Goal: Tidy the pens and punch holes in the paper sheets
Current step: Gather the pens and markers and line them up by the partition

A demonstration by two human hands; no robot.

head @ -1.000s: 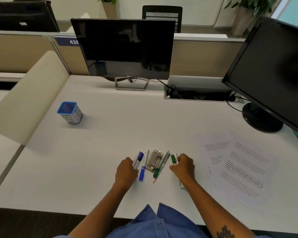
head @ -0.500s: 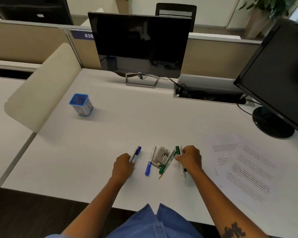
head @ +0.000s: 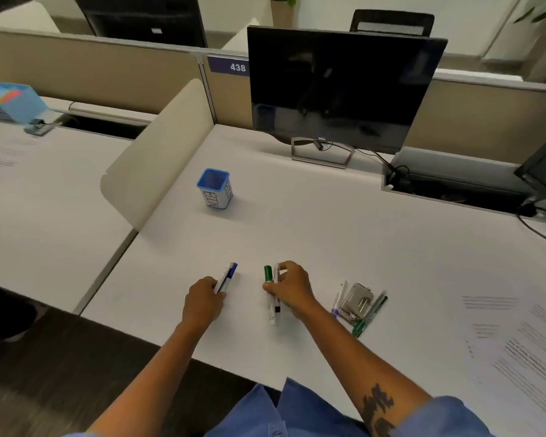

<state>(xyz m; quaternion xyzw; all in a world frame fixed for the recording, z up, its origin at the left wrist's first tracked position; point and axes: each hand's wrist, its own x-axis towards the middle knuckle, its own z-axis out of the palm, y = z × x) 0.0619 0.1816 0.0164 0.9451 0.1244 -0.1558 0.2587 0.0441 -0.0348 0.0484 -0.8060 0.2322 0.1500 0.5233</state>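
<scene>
Two hands work over the white bench (head: 328,234): right hand (head: 292,288) fingers closed around green-capped markers (head: 270,279), left hand (head: 202,302) gripping a blue-capped pen (head: 229,272). Blue pen cup (head: 215,189) stands beyond; hole punch (head: 356,301) lies right.

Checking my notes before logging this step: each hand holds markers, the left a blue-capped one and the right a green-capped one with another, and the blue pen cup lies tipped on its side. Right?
Not quite. In the head view the blue pen cup stands upright, its opening facing up. The rest holds: the left hand grips a blue-capped marker; the right hand holds a green-capped marker with another.
</scene>
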